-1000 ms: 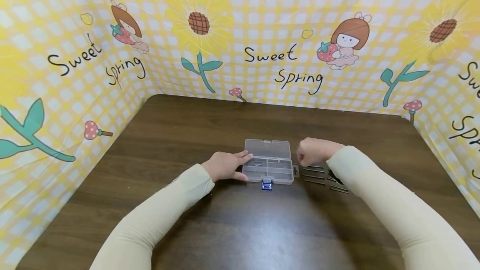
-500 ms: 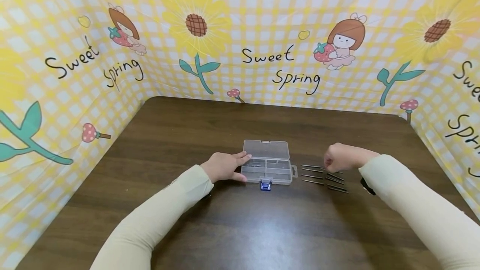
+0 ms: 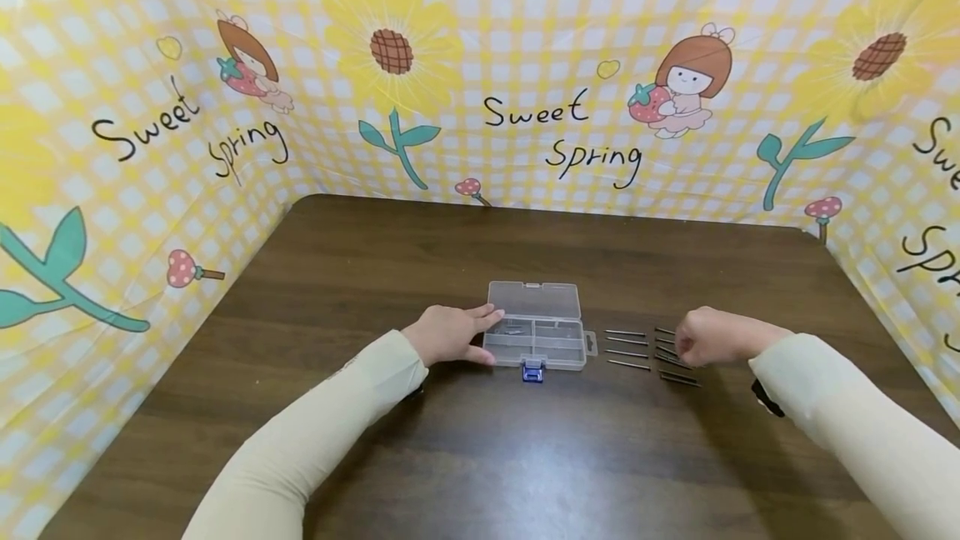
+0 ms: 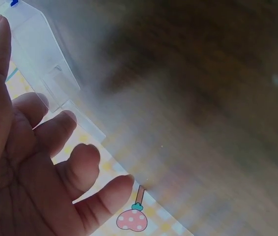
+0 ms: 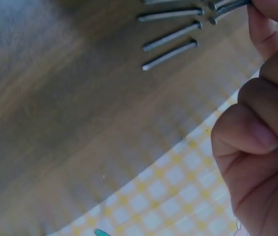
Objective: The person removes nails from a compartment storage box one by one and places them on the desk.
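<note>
A clear plastic compartment box (image 3: 558, 355) lies with its lid (image 3: 534, 300) raised and its blue latch (image 3: 532, 372) at the front. My left hand (image 3: 448, 333) rests against the box's left side, fingers extended, thumb at the front corner. Small shiny pieces (image 3: 514, 330) show in the back left compartment; their kind is unclear. To the right, several metal nails (image 3: 627, 352) lie in a column, with a second group of nails (image 3: 678, 377) farther right. Over that group, my right hand (image 3: 716, 336) pinches a nail (image 5: 238, 6) between thumb and forefinger; the fingers partly hide it.
The brown wooden table (image 3: 450, 448) holds the box near its middle. A yellow checked cloth (image 3: 525, 40) stands as a wall along the back and sides. The box's hanging tab (image 3: 592, 343) points toward the nails.
My right hand has moved right, from beside the box to the farther group of nails, uncovering the nearer column. The left hand stays on the box.
</note>
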{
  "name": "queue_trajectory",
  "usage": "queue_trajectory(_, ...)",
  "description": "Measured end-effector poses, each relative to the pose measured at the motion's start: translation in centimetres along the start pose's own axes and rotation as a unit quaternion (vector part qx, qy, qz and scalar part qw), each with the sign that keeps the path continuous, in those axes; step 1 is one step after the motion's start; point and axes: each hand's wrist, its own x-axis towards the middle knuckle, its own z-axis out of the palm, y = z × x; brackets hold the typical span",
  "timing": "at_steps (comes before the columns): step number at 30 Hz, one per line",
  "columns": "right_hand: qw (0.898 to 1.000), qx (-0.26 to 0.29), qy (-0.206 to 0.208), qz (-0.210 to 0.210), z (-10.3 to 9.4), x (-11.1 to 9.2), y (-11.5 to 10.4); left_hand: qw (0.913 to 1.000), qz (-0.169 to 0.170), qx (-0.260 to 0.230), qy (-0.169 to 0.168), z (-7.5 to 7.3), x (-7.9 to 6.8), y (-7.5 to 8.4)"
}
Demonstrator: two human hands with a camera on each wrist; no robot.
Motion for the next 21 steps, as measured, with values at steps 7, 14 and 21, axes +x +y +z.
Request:
queue_trajectory(7, 1.0, 0.002, 0.012, -0.009, 1.2, -0.3, -0.2, 1.0, 0.0, -0.004, -0.003, -0.1, 0.1, 0.0)
queue_trajectory(14, 1.0, -0.003, 0.012, -0.003, 2.2, -0.4, -0.6, 0.9999, -0.005, -0.01, -0.005, 0.1, 0.2, 0.0)
queue_trajectory(21, 1.0, -0.005, 0.014, 0.006, 3.0, -0.4, -0.8, 0.9998, -0.01, -0.012, -0.009, 0.2, 0.2, -0.1)
